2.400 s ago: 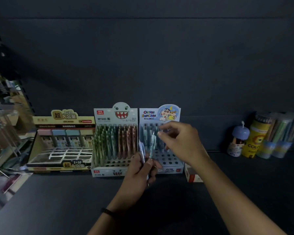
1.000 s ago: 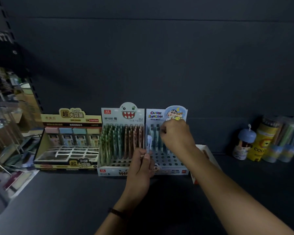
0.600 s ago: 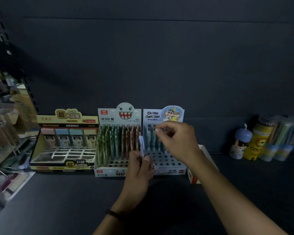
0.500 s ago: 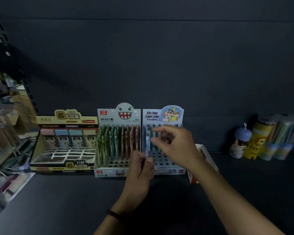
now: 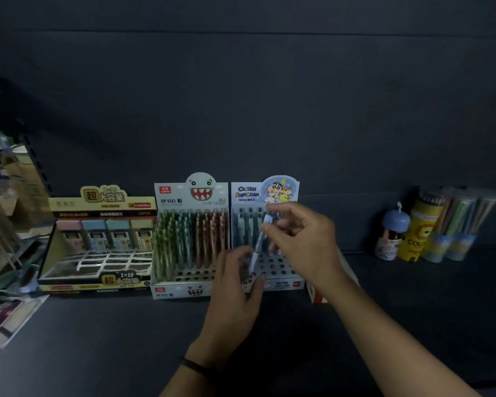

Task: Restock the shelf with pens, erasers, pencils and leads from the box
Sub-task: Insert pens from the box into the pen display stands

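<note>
You hold a pale blue pen nearly upright, top leaning slightly right: your left hand grips its lower end, your right hand pinches its top. It hangs just in front of the Crayon Shinchan display box on the dark shelf. That box carries a few teal pens upright in its back row; the front holes stand open.

A dark shelf carries a shark-faced pen display. Touching its left side stands a lead box; touching its right, a Crayon Shin-chan display, then a red-and-white box. Well to its right stand a blue-capped jar, a yellow tube and clear pencil tubes.
</note>
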A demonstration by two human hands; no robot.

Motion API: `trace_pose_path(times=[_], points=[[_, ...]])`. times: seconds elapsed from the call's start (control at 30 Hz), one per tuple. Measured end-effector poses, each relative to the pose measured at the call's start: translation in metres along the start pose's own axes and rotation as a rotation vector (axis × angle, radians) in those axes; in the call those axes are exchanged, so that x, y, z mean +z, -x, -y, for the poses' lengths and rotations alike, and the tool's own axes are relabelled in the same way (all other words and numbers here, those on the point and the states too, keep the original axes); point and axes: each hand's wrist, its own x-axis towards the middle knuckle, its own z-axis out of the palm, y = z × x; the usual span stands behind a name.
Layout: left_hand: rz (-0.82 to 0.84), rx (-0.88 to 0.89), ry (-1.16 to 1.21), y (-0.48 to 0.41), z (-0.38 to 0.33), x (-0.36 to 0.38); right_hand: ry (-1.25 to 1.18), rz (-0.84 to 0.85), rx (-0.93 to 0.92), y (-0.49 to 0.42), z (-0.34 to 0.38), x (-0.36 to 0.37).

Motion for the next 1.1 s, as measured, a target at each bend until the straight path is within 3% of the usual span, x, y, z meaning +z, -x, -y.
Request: trace_pose_path(times=[0.13, 0.33, 0.7, 1.1], points=[[0.113, 0.137, -0.248, 0.004, 0.003, 0.006, 0.161, -0.160, -0.019, -0.016, -0.011, -0.021], [0.311, 0.214, -0.450, 0.007, 0.013, 0.017, 0.417, -0.177, -0.030, -0.029, -0.026, -0.034], [0.344, 0.196, -0.496, 0.007, 0.013, 0.017, 0.502, -0.130, -0.009, -0.032, -0.046, -0.020], [0.324, 0.168, -0.455, 0.008, 0.014, 0.018, 0.565, 0.099, 0.141, -0.025, -0.036, -0.023]])
